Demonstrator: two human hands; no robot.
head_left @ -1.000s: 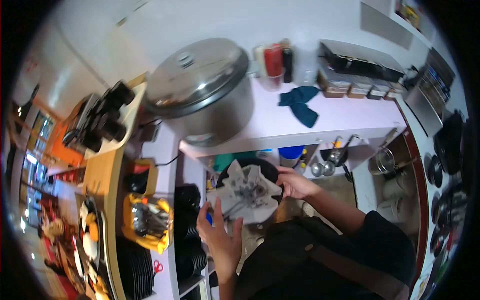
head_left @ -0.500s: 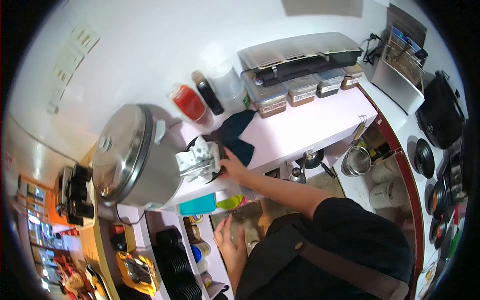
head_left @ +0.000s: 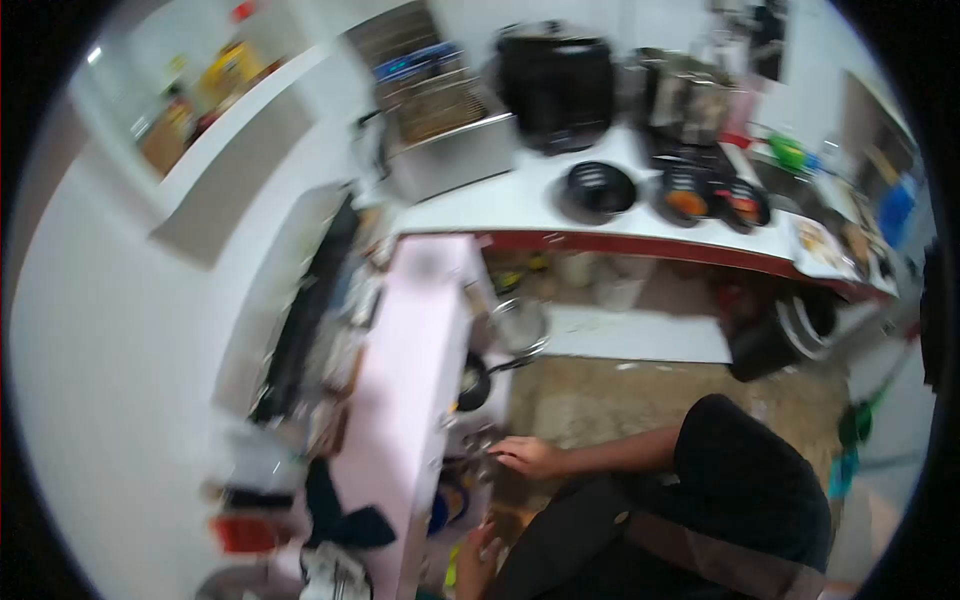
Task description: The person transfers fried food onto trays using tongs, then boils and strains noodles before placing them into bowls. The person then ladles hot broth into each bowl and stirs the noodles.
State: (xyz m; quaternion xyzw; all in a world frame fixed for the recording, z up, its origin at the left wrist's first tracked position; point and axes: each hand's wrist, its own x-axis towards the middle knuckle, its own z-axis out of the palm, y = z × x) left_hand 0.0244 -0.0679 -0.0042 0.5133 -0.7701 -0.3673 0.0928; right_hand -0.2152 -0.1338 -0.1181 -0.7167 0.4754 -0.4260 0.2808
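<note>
My right hand (head_left: 530, 457) reaches toward hanging metal utensils (head_left: 478, 442) at the shelf's front edge, its fingers stretched out and nothing plainly held. Blur hides whether the fingertips touch them. Low in view, my left hand (head_left: 478, 562) is loosely open and empty, beside the shelf with a yellow-green item (head_left: 451, 568). A small black pan (head_left: 473, 384) sits just beyond the utensils, with a metal pot or strainer (head_left: 521, 326) farther on. On the pink counter (head_left: 395, 390) lie a dark cloth (head_left: 340, 515) and a white patterned cloth (head_left: 335, 575), partly cut off.
A fryer (head_left: 450, 150), a large black pot (head_left: 556, 85) and black pans (head_left: 600, 190) stand on the white counter across the far side. Lidded containers (head_left: 335, 355) line the wall. A dark bin (head_left: 770, 345) stands under the white counter at right.
The view has swung right, toward the white counter. My right hand has left the black bowl with the patterned cloth and moved to the hanging utensils. My left hand stays low.
</note>
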